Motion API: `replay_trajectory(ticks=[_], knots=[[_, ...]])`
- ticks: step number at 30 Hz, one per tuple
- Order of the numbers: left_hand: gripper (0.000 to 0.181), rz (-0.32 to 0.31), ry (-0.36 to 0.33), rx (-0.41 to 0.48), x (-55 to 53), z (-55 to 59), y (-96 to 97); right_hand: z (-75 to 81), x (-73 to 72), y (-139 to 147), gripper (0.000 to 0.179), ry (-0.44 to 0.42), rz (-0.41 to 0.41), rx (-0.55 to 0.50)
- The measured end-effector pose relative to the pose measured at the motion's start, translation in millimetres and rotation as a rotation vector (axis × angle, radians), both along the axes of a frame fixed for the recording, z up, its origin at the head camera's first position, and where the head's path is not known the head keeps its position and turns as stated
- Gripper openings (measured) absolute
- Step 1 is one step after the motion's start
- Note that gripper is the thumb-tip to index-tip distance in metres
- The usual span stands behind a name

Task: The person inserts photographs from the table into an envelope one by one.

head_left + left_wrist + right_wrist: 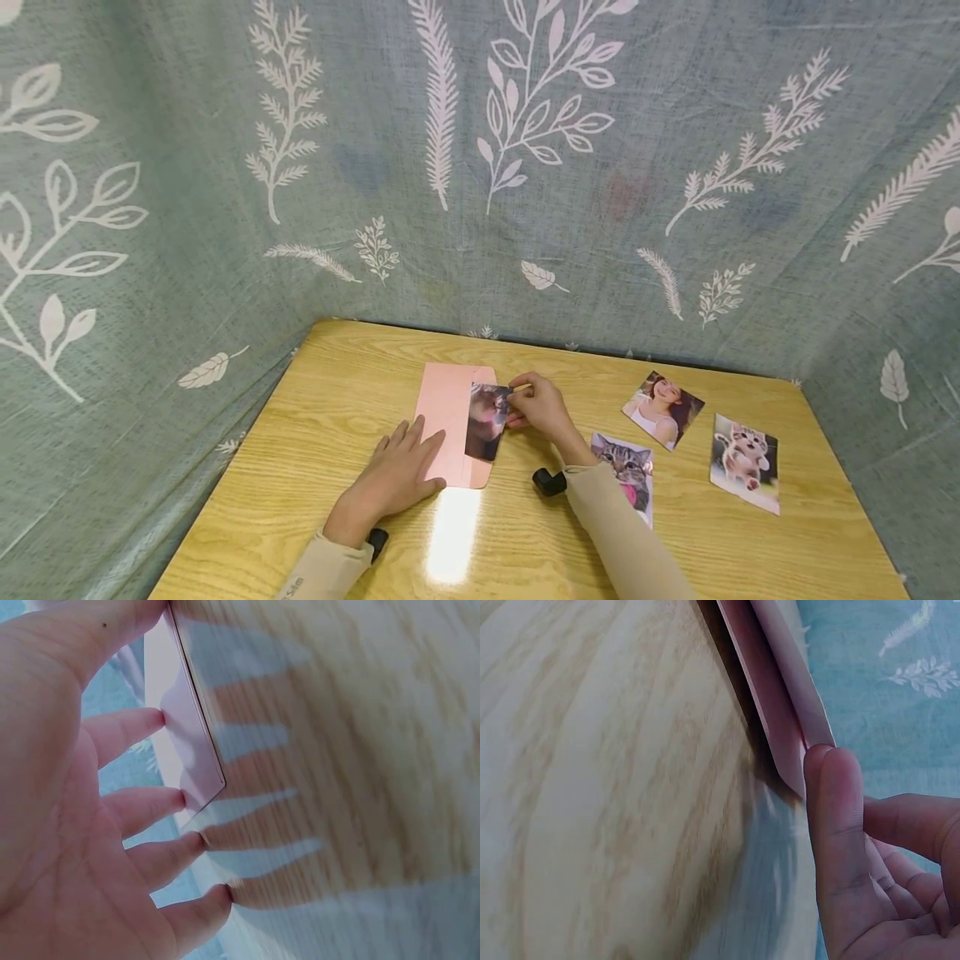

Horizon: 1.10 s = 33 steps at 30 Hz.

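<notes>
A pink envelope (442,408) lies on the wooden table, its flap side to the right. My left hand (401,471) rests with spread, fairly straight fingers on the envelope's left edge. In the left wrist view, some fingertips of that hand (112,825) touch the envelope (187,742) and others the wood. At the envelope's right side, my right hand (542,408) pinches the right edge of a dark photo print (486,421), which overlaps the flap side. Thumb and finger of the right hand (877,855) meet at the print's edge in the right wrist view. Its picture is blurred.
Several more photo prints lie on the right: a portrait of a person (663,410), a striped cat (630,471) partly under the right sleeve, and a kitten (745,462). A patterned curtain (450,208) hangs behind the table (300,500).
</notes>
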State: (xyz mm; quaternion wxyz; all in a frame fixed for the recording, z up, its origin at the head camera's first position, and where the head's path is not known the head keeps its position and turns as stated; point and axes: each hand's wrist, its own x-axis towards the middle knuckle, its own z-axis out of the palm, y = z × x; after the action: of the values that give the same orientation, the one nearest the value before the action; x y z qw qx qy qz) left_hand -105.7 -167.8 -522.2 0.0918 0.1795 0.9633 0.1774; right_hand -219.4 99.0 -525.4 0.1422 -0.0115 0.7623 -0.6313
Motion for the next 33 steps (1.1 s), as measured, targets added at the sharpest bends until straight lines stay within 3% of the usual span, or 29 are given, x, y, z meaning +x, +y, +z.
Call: replay_trajectory(ticks=[8, 19, 33], knots=[[0.073, 0.013, -0.027, -0.041, 3.5, 3.6, 0.9, 3.0, 0.4, -7.6, 0.026, -0.027, 0.013, 0.007], [0.074, 0.010, -0.009, -0.069, 3.2, -2.7, 0.2, -1.1, -2.0, -12.6, 0.024, -0.042, 0.013, -0.008], [0.073, 0.015, -0.004, -0.085, 4.2, -0.1, 0.1, -1.5, -3.0, -24.7, 0.024, -0.039, 0.020, 0.018]])
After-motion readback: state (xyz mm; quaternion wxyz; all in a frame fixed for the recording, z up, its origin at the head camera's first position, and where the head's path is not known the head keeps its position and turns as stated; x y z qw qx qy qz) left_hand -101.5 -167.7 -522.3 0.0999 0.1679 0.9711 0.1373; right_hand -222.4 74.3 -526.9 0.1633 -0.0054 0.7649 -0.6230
